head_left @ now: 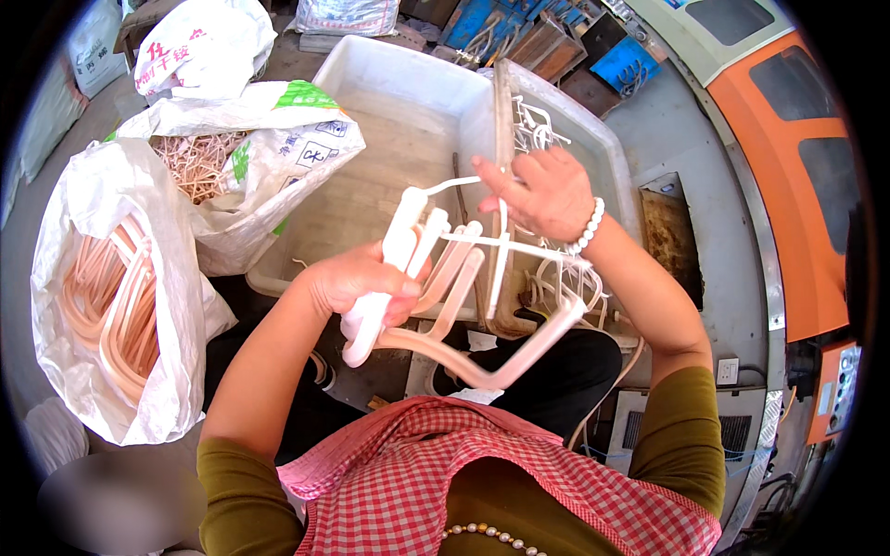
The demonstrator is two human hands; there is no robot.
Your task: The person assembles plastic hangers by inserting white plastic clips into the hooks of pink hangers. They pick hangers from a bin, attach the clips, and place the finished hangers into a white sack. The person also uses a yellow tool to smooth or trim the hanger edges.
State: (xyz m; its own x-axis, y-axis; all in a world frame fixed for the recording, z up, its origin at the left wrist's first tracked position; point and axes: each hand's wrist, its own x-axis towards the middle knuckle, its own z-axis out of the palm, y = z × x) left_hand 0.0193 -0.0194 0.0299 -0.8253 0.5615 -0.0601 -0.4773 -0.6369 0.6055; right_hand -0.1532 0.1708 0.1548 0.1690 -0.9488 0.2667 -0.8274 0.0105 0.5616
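My left hand is closed round several pale pink-white moulded plastic handles, bunched together over my lap. Their bent arms stick out to the right, one long U-shaped end reaching below my right forearm. A thin white plastic sprue with crossing rods joins onto these pieces. My right hand, wearing a white bead bracelet, has its fingers bent round the top of that sprue; the exact grip is partly hidden. Under the right wrist, more thin white sprues lie tangled at the tub's near end.
Two white plastic tubs stand ahead; the right one holds white sprues. At left, one woven sack holds pink handles, another pink scrap sprues. An orange and grey machine stands at right.
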